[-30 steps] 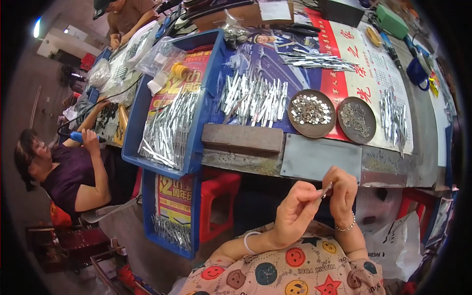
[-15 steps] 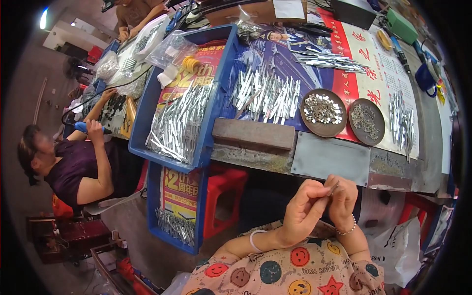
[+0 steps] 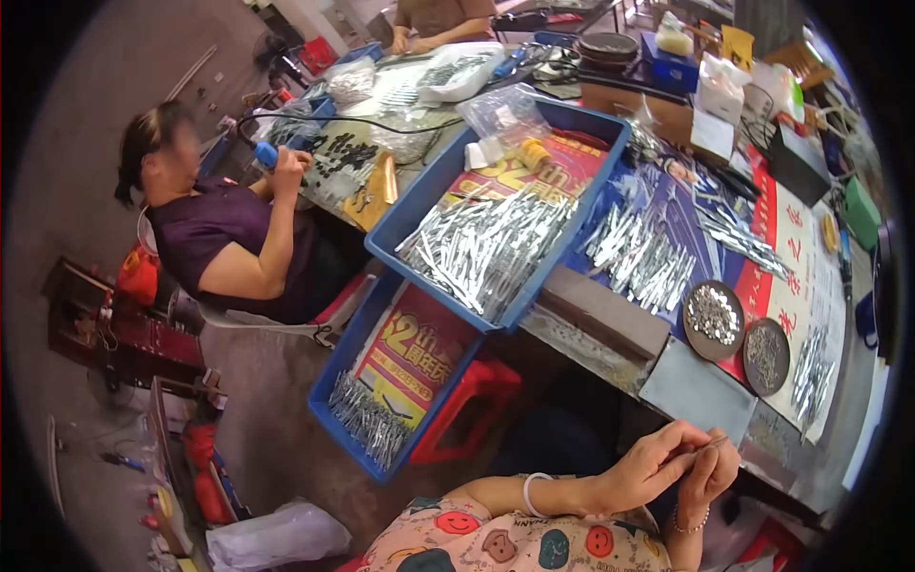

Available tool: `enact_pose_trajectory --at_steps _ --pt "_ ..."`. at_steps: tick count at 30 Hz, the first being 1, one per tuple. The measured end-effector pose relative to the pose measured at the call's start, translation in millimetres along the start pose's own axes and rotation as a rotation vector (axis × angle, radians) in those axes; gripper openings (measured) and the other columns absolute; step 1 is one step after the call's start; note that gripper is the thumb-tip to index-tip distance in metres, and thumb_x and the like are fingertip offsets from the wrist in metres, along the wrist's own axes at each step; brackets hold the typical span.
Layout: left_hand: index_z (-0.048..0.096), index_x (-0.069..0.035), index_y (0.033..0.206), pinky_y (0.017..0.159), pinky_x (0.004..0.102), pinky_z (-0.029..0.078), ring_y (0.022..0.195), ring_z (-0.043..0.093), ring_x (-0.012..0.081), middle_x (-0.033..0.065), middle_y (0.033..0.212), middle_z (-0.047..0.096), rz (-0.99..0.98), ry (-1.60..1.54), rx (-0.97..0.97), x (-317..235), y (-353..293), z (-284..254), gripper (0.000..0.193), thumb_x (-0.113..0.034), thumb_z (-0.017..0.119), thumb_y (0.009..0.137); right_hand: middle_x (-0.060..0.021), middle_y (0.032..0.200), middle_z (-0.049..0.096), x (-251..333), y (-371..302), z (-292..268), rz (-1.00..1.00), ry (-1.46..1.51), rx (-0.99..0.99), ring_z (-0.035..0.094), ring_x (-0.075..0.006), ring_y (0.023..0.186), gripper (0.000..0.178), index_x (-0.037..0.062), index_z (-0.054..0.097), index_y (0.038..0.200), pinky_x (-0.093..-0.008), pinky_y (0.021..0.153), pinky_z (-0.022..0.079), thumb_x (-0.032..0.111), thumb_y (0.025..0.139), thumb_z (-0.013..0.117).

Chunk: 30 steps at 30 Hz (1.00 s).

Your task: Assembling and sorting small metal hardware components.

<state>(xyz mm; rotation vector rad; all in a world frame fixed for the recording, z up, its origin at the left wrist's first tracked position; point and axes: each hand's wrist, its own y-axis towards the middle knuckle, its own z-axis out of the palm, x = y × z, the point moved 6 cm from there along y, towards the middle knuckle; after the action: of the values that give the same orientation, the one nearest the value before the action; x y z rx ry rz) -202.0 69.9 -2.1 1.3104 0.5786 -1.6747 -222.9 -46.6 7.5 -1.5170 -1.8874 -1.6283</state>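
Note:
My left hand point(image 3: 656, 469), below a white bangle, pinches with thumb and forefinger at the table's front edge. Against it, my right hand point(image 3: 707, 474), wearing a beaded bracelet, is also closed. A small, thin metal strip point(image 3: 721, 442) shows at the fingertips of both; most of it is hidden. Just beyond the hands lies a grey metal plate point(image 3: 694, 393). Past that stand a brown bowl point(image 3: 693, 343) of small silvery discs and a second bowl point(image 3: 765, 384) of tiny metal parts. Flat metal strips point(image 3: 640, 257) are spread on the poster.
A blue tray point(image 3: 429, 289) of metal strips overhangs the table's left part. Below it, another blue tray point(image 3: 440, 405) with small metal parts sits by a red stool point(image 3: 477, 419). A brown block point(image 3: 605, 310) lines the table edge. At left, a co-worker point(image 3: 238, 234) grips a blue-handled tool point(image 3: 265, 154).
The view has swung left, so the table and trays appear further right and the co-worker shows more fully. Both my hands stay pinched together at the strip.

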Motion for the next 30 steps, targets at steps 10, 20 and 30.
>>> enact_pose_trajectory --at_steps 10,20,30 --pt "0.046 0.003 0.120 0.081 0.0287 0.047 0.094 0.062 0.0193 0.0152 0.100 0.062 0.070 0.101 -0.035 -17.1 -17.3 -22.2 0.027 -0.002 0.046 0.094 -0.0059 0.051 0.037 16.3 4.5 30.2 -0.010 0.037 0.022 0.035 -0.0184 0.044 0.039 0.0031 0.041 0.059 -0.0334 0.044 0.023 0.021 0.092 0.047" --pt "0.044 0.003 0.124 0.081 0.0249 0.046 0.094 0.059 0.0119 0.0110 0.098 0.063 0.084 -0.030 -0.123 -12.7 -21.0 -39.9 0.029 -0.002 0.044 0.096 -0.0079 0.055 0.045 19.2 13.2 54.8 -0.032 0.044 0.017 0.042 -0.0202 0.048 0.036 0.0021 0.046 0.063 -0.0318 0.047 0.030 0.023 0.091 0.052" --pt "0.044 0.001 0.124 0.082 0.0252 0.046 0.096 0.058 0.0122 0.0115 0.103 0.061 0.151 0.030 -0.140 1.4 -17.6 -25.0 0.029 0.000 0.042 0.095 -0.0081 0.058 0.042 -5.9 -1.2 36.6 0.125 -0.064 -0.016 0.041 -0.0221 0.052 0.027 0.0009 0.042 0.062 -0.0327 0.050 0.032 0.007 0.088 0.046"
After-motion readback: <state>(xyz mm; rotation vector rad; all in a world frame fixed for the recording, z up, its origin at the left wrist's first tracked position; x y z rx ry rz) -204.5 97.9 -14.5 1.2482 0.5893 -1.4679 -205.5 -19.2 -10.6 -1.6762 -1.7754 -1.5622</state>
